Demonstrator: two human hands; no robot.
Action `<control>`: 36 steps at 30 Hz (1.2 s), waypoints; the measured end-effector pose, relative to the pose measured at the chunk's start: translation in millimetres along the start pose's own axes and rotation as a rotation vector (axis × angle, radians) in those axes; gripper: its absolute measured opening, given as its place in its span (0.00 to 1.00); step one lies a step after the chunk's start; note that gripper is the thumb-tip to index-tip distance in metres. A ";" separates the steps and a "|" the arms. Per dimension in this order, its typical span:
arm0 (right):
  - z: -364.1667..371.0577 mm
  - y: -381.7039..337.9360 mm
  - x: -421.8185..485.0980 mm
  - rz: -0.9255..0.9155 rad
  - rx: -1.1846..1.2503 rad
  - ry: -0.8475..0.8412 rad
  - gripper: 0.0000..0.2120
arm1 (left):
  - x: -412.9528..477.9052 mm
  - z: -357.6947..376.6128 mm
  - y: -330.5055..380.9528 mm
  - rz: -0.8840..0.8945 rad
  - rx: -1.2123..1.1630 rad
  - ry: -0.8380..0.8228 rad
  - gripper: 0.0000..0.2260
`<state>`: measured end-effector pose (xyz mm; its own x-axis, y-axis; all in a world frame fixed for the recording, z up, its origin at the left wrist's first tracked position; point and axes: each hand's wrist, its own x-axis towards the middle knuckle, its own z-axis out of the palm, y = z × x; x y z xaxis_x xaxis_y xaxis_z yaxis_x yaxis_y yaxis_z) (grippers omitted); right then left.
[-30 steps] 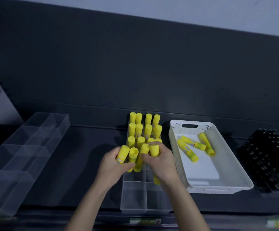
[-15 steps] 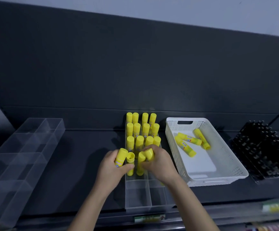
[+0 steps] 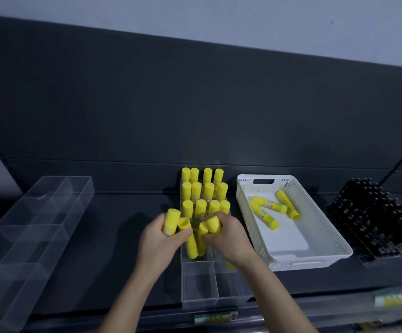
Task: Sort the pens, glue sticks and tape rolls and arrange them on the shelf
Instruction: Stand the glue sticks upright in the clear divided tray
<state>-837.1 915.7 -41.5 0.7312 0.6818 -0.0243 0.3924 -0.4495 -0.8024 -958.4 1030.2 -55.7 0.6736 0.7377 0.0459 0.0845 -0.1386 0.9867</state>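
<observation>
Gripping yellow glue sticks in both hands at centre frame: my left hand (image 3: 158,241) is wrapped round one upright stick (image 3: 170,222), my right hand (image 3: 228,236) is closed on two more (image 3: 210,227) over the clear divided organizer (image 3: 209,287). Twelve sticks (image 3: 203,194) stand in rows at its far end; a couple more lean in the compartment btwn my hands. Right of centre, a white basket (image 3: 324,227) holds three loose sticks (image 3: 270,209). Empty clear tray (image 3: 34,227) at lower left, black rack (image 3: 372,217) at far right, all on the dark shelf (image 3: 113,236).
</observation>
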 end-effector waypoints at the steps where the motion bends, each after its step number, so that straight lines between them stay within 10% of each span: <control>1: -0.3 -0.2 -0.9 0.009 -0.003 -0.005 0.14 | -1.1 -1.0 2.1 -0.004 -0.046 0.024 0.06; 14: -21.0 -41.4 -19.1 -0.092 0.239 0.013 0.07 | 4.6 -14.2 22.7 -0.272 -0.790 0.200 0.05; 22: -37.3 -48.0 -7.5 -0.158 0.184 0.102 0.09 | 0.5 -14.2 0.7 -0.419 -0.442 0.159 0.08; 36: -4.0 -33.1 11.0 -0.344 -0.584 -0.143 0.16 | 2.4 -12.9 -10.0 -0.450 -0.394 0.072 0.05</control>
<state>-839.9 935.8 -12.8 0.4461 0.8928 0.0631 0.8543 -0.4037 -0.3273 -967.0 1041.9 -63.4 0.5823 0.7120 -0.3925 0.0615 0.4428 0.8945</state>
